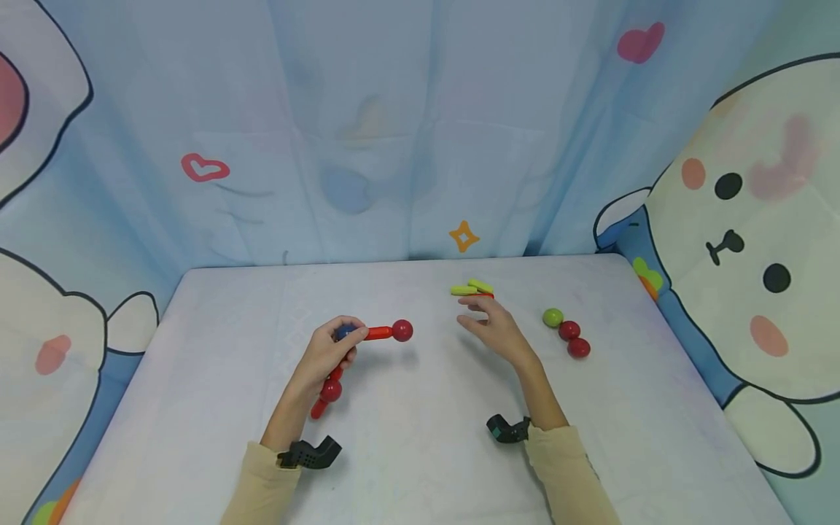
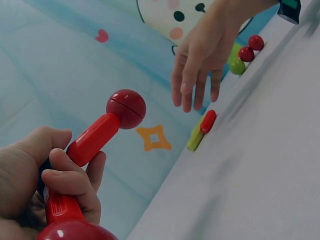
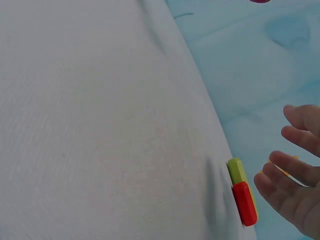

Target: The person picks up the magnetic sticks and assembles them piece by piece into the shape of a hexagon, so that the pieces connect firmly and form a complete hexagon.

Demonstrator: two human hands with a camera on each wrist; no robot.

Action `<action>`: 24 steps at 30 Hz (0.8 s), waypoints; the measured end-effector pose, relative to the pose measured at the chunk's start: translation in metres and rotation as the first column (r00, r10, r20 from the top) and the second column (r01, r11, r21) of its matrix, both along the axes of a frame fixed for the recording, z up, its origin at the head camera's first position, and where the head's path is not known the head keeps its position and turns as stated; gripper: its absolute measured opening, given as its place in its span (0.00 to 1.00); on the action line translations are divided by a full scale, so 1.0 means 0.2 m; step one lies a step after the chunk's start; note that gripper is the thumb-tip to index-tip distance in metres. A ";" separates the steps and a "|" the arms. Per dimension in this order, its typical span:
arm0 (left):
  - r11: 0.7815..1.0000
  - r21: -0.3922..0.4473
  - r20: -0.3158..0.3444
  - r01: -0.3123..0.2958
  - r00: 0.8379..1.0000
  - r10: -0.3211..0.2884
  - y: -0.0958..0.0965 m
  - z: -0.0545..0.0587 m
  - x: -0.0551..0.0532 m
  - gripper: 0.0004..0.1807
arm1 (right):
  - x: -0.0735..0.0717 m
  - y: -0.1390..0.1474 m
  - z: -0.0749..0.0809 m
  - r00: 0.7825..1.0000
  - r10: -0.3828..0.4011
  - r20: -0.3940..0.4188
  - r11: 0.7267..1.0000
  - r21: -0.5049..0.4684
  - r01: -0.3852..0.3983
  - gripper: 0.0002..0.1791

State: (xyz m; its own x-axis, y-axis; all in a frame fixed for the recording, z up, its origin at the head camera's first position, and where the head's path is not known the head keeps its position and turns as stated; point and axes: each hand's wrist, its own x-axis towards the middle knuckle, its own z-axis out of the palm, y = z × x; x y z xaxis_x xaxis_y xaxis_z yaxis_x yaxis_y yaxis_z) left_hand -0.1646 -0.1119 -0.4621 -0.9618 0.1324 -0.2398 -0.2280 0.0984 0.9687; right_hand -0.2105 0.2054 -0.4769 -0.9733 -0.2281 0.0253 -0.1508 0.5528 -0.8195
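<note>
I had the toy chain (image 1: pixel 378 333) in my left grip (image 1: pixel 328 350), raised above the tabletop (image 1: pixel 420 452), with thumb and fingers curled around its blue ball (image 1: pixel 344 332) at the bend. On one side of the chain a red rod led right to a red ball (image 1: pixel 402 330); on the other, a second red ball (image 1: pixel 331 391) and an end rod (image 1: pixel 318 409) pointed back toward me. My right grip (image 1: pixel 494 327) hung to the right of the chain, fingers loosely parted, holding nothing. Farther out than the chain and to its right lay two yellow-green sticks (image 1: pixel 463 290) and a red stick (image 1: pixel 484 295), close together, near my right fingertips but apart from them. Well right of the chain sat a green ball (image 1: pixel 553 317) and two more red balls (image 1: pixel 569 330) in a slanting row. Behind the chain hung a blue curtain (image 1: pixel 367 219).
</note>
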 end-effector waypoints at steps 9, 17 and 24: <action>1.000 0.007 0.002 -0.005 1.000 0.005 0.00 -0.01 0.00 0.16 | -0.10 0.03 -0.12 0.997 -0.064 -0.037 0.990 0.126 0.069 0.24; 1.000 0.010 -0.003 -0.001 1.000 0.001 0.00 0.00 0.00 0.16 | -0.14 0.05 -0.15 0.995 -0.057 -0.076 0.963 0.257 0.075 0.26; 1.000 0.007 0.007 0.000 1.000 0.000 -0.01 0.00 0.00 0.17 | -0.14 0.05 -0.15 0.993 -0.114 -0.004 0.936 0.334 0.109 0.26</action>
